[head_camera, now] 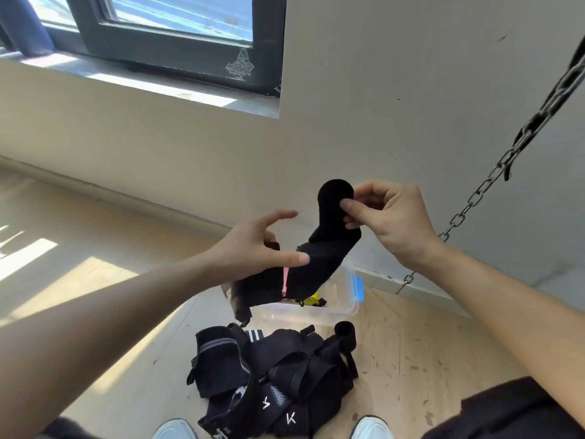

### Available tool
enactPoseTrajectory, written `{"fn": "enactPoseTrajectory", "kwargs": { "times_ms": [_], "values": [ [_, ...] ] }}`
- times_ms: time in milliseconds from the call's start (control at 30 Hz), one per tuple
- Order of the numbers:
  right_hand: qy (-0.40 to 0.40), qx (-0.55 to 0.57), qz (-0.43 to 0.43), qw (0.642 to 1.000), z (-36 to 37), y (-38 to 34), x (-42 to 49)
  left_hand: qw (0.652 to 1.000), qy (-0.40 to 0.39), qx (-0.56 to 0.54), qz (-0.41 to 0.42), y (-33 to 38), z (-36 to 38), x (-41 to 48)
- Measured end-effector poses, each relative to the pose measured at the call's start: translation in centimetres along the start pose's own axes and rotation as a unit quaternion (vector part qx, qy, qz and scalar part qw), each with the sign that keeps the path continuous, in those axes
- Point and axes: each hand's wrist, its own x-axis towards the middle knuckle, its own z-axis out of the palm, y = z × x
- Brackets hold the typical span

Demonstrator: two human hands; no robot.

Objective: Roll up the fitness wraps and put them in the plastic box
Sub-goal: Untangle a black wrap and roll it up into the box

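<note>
The right hand (392,223) pinches the rounded top end of a black wrap (319,258), which hangs in the air above the plastic box (345,299). The left hand (253,242) has thumb and forefinger spread, with the thumb on the cloth; I cannot tell whether its other fingers grip. To roll well, start at the pinched end, keep the strip taut and keep its edges lined up.
</note>
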Motion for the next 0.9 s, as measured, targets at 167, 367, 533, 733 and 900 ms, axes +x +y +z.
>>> {"fn": "enactPoseTrajectory", "kwargs": {
  "times_ms": [167, 367, 533, 733, 900],
  "values": [
    [0.0, -0.002, 0.005, 1.0, -0.1, -0.1, -0.1, 0.996, -0.07, 0.024, 0.051, 0.8, 1.5, -0.2],
    [0.051, -0.137, 0.047, 0.988, -1.4, 1.2, 0.8, 0.986, -0.016, 0.146, 0.077, -0.1, 2.2, -0.7],
    [0.083, -0.115, 0.078, 0.987, -2.1, 1.7, 1.4, 0.975, -0.175, 0.132, 0.034, -0.6, 2.3, -1.5],
    [0.042, -0.019, 0.13, 0.99, -1.5, 1.9, 0.8, 0.99, -0.13, -0.049, -0.014, -0.6, 0.3, -0.7],
    [0.014, 0.063, 0.169, 0.983, -0.8, 1.4, -0.1, 0.987, -0.112, -0.117, -0.012, -0.7, -0.5, -0.6]
  ]
}}
